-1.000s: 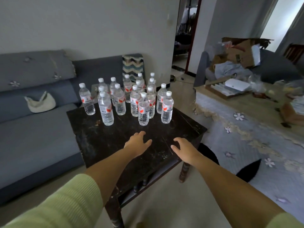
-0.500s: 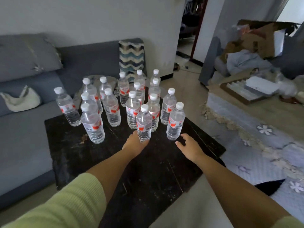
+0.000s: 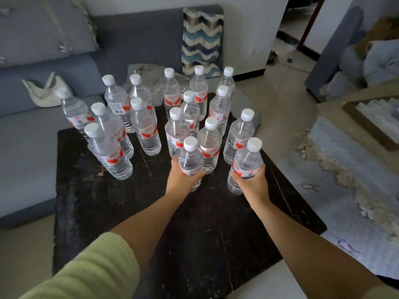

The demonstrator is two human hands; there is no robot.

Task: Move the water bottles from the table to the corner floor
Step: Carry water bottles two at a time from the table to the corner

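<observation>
Head view shows the left hand (image 3: 183, 180) gripping one clear plastic white-capped water bottle (image 3: 190, 162), the right hand (image 3: 251, 182) another (image 3: 245, 167), both standing on the dark wooden tabletop (image 3: 194, 234). Pickup step; next, lift clear of neighbouring bottles just beyond.

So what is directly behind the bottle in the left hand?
Behind the bottle gripped by the left hand stand two more bottles, close against it. Their lower parts are hidden by it, so whether they touch cannot be told.
</observation>
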